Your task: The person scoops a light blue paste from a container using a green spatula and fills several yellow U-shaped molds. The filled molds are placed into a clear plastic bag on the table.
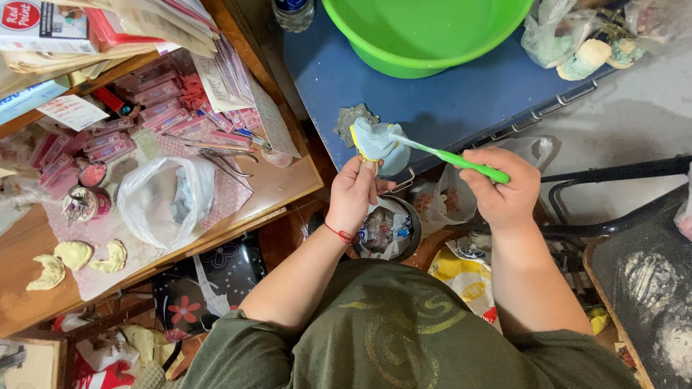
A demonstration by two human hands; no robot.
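Hands number two: left hand has its fingers closed around one pale blue-grey cast with a yellow edge, held up over the blue tabletop; right hand is wrapped round one green toothbrush, whose bristles are hidden against the cast. Three cream casts lie at left. Farther off, one green basin is cut off by the frame.

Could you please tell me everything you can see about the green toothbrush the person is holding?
The toothbrush looks like plastic: a bright green handle with a paler neck. The right hand grips the handle, holding it nearly level, tilted slightly up toward its head. The head rests against the pale blue-grey and yellow moulded piece pinched in the left hand, above the blue tabletop. Its bristles cannot be made out.
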